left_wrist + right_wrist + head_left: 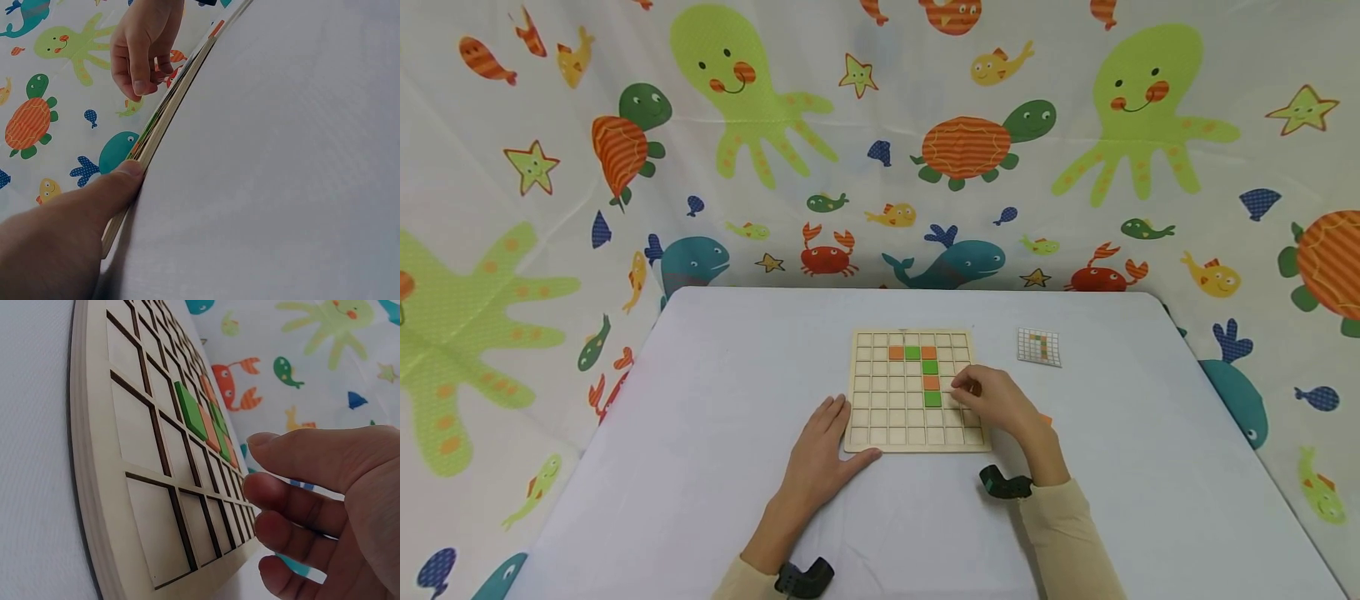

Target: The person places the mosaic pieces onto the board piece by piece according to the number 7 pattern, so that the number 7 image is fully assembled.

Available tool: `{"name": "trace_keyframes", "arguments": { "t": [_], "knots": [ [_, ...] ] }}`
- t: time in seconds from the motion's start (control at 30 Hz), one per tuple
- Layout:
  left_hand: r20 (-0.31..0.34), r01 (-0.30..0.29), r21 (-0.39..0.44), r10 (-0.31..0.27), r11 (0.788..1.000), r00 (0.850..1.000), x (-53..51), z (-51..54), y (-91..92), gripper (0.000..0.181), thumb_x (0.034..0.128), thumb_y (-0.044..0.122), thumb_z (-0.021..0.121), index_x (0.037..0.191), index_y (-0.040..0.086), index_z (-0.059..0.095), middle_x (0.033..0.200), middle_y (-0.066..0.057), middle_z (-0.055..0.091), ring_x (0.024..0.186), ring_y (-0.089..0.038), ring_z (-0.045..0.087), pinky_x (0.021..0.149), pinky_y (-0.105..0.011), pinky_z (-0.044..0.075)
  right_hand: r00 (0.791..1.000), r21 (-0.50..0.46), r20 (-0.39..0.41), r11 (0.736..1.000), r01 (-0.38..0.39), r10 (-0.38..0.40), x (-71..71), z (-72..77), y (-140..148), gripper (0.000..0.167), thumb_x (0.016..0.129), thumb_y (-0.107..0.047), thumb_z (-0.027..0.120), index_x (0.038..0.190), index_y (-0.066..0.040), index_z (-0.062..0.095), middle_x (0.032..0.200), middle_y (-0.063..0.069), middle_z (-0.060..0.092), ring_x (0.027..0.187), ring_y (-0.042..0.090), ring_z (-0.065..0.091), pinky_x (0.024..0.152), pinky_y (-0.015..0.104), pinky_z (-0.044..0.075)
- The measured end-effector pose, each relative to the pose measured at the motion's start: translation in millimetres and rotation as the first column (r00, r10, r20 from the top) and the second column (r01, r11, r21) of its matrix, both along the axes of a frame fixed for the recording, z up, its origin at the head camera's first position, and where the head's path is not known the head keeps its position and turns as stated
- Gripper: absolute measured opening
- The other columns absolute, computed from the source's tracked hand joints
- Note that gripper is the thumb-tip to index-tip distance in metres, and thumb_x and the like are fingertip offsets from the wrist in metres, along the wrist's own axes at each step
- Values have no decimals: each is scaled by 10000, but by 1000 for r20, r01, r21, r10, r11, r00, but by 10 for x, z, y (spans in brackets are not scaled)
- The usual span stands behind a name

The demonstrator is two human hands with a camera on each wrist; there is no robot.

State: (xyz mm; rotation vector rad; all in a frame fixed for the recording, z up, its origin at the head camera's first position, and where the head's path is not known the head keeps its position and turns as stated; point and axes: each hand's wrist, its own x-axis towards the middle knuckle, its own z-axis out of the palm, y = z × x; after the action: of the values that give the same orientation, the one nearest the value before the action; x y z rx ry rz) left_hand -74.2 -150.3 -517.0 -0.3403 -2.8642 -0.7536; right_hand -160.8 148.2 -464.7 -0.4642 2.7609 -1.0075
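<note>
A wooden grid board [871, 445] lies on the table with square orange and green tiles in its cells. Across its upper part run an orange tile [897, 353], a green tile [912, 353] and another orange tile [928, 353]; below the last, a column ends in a green tile [932, 399]. My left hand [823, 454] rests at the board's left side, its thumb [128, 172] touching the near edge. Over the right part of the board hovers my right hand [1000, 402], fingers loosely bent, with nothing visible between thumb and fingertips [265, 487].
A small card [1039, 347] with a coloured grid pattern lies beyond the board to the right. An orange piece [1047, 419] shows partly behind the right wrist. The white table [715, 375] meets a sea-animal curtain [865, 225] at the back.
</note>
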Motion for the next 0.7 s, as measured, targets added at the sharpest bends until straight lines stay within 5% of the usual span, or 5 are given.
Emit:
{"name": "trace_keyframes", "arguments": {
  "t": [0.7],
  "knots": [
    [-3,1,-9,-1,1000,1000,-3,3,-1,916,826,604,724,1464,-8,486,1526,-178,480,1460,-353,395,1167,-488,391,997,2,-6,997,72,-72,89,20,180,184,922,-192,708,1065,-75,698,888,15,643,809,153,548,690,272,474]
  ]
}}
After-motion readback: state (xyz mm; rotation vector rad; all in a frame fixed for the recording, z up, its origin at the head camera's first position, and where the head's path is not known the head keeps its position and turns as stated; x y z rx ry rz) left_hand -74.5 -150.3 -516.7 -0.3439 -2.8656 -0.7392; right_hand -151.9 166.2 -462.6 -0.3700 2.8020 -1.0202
